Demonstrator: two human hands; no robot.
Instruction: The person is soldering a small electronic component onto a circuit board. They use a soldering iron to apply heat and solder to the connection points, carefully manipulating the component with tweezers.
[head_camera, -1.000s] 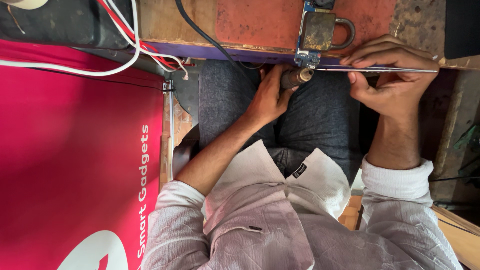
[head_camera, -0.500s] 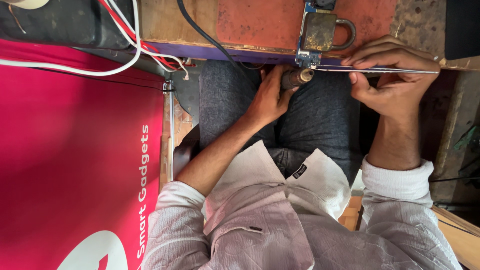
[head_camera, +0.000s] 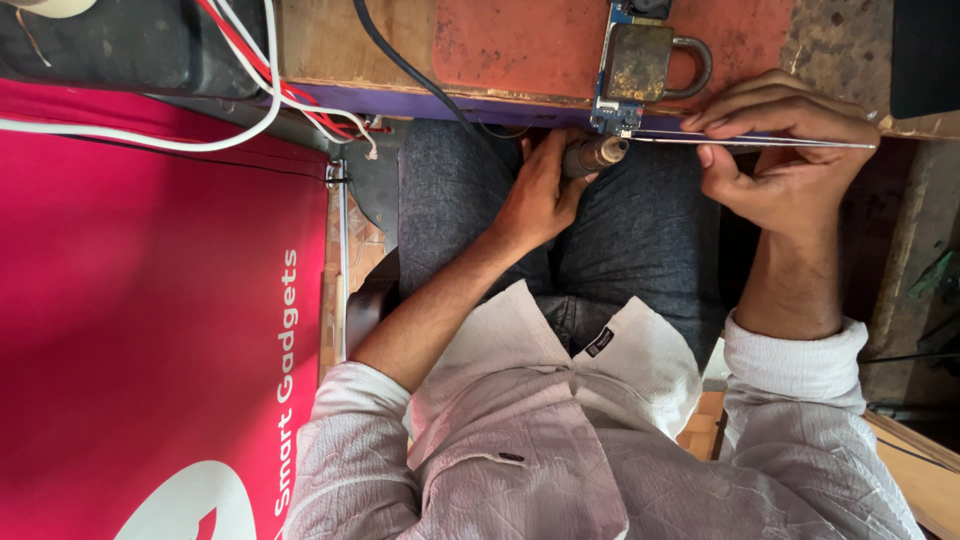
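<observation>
At the near edge of the desk (head_camera: 520, 40), your two hands work over a small blue circuit board (head_camera: 617, 105) that lies under a brass padlock (head_camera: 640, 62), the padlock resting on the board and on the reddish patch of the desk top. Your left hand (head_camera: 540, 195) has its grip clenched around the handle of a metal-barrelled hot tool (head_camera: 592, 156), fingers wrapped from below, and the barrel's tip points at the lower end of the circuit board, just beside it; you cannot tell from this view whether tip and board touch. Your right hand (head_camera: 790, 160) has its grip pinched on a thin metal rod (head_camera: 760, 140), thumb beneath and fingertips on top, and the rod runs level along the desk edge with its left end reaching the same lower end of the board. Both hands hover above your lap in dark trousers, with the rolled pale shirt sleeves behind them. A black cable (head_camera: 420, 75) crosses the desk toward the hot tool, and a bundle of white and red wires (head_camera: 270, 95) trails off the desk's left part, near a red banner (head_camera: 150, 330) that stands well apart from the work.
</observation>
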